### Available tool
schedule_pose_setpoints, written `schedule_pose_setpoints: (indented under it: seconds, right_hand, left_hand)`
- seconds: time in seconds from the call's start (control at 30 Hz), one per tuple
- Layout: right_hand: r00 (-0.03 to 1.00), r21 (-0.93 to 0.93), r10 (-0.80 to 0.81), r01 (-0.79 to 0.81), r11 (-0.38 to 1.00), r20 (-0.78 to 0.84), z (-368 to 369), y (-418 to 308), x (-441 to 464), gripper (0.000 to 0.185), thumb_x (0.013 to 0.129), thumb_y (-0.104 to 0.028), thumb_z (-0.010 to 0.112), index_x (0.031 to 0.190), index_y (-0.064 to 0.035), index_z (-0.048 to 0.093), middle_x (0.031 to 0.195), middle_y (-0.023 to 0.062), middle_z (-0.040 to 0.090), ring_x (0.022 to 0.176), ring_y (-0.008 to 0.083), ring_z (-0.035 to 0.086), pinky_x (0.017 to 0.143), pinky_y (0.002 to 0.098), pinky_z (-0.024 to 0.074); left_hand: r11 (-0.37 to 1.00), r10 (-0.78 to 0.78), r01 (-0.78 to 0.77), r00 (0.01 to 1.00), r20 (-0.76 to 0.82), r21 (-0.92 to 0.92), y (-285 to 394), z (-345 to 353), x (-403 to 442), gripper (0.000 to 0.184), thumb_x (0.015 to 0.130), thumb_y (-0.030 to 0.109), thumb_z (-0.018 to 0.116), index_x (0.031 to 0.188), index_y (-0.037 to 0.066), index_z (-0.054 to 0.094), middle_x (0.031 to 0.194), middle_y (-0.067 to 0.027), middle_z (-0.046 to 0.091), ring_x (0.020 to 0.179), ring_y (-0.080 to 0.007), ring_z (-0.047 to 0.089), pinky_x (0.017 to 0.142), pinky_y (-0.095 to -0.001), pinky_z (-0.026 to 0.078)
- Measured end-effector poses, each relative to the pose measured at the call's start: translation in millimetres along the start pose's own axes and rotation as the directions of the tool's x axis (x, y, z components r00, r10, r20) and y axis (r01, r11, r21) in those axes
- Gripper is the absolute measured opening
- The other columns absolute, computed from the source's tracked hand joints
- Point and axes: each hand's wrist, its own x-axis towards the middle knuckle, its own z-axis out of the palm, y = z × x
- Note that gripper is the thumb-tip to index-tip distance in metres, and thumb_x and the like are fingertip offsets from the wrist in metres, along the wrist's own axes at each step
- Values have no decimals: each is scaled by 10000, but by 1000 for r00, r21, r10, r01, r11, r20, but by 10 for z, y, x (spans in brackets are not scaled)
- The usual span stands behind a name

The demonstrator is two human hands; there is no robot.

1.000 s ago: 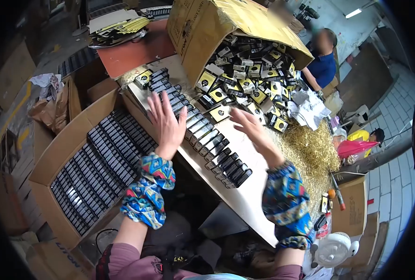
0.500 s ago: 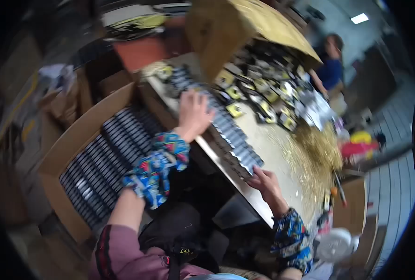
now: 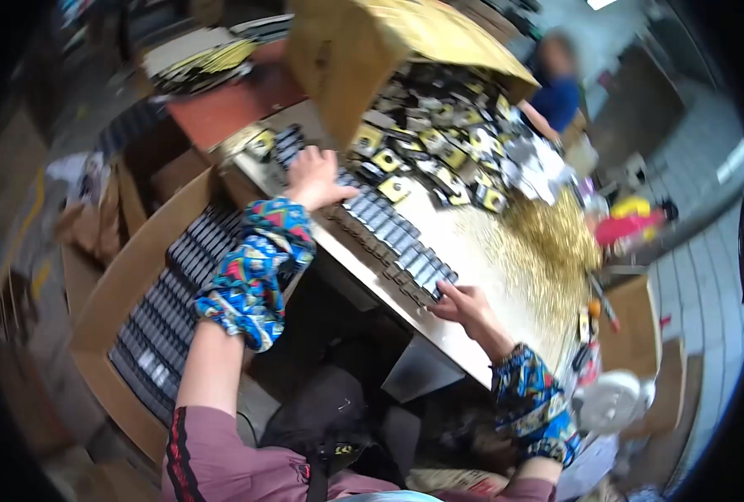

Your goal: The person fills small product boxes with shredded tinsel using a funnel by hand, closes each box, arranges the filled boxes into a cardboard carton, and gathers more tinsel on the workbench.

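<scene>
A long row of small dark boxes (image 3: 391,227) runs diagonally along the near edge of the white table (image 3: 472,339). My left hand (image 3: 313,177) lies over the upper part of the row, fingers apart, with the thumb stretched along it. At the row's lower end, my right hand (image 3: 464,305) presses thumb and fingers against the last box. Beyond the row, a heap of loose yellow, black and white boxes (image 3: 439,142) spills from a big carton (image 3: 338,71) lying on its side.
An open carton (image 3: 125,318) holding rows of dark boxes (image 3: 163,309) stands left of the table. Gold shredded strands (image 3: 556,238) lie at the right. A white fan (image 3: 613,402) is at lower right. Another person (image 3: 553,100) in blue stands behind the heap.
Both hands, raised over the table at first, have come down onto the row, the right one at its lower end. The boxes now stand closer together. The view has shifted.
</scene>
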Motion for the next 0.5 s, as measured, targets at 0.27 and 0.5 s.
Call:
schedule_pose_setpoints:
  seconds: [0.27,0.5]
  right_hand:
    - [990,-60,-79,72,996,-119,252,-67,104,457,854,-318,762,905,129,681,833,141,691,683,176,687,598,285,591]
    - [696,-184,-587,568,802,-413,332,217,200,692,820,-218,784,1339,80,436,1098,239,684,971,282,703,825,376,554]
  left_hand:
    - [985,-5,53,959,285,-161,-165,-57,163,1177,641,713,774,1337,-154,387,1289,-317,566,1190,-388,588,999,-428,467]
    - [615,-286,209,958,33,-760,-172,-70,-207,788,765,522,801,1214,-26,456,1145,-141,555,1062,-222,538,951,-342,437]
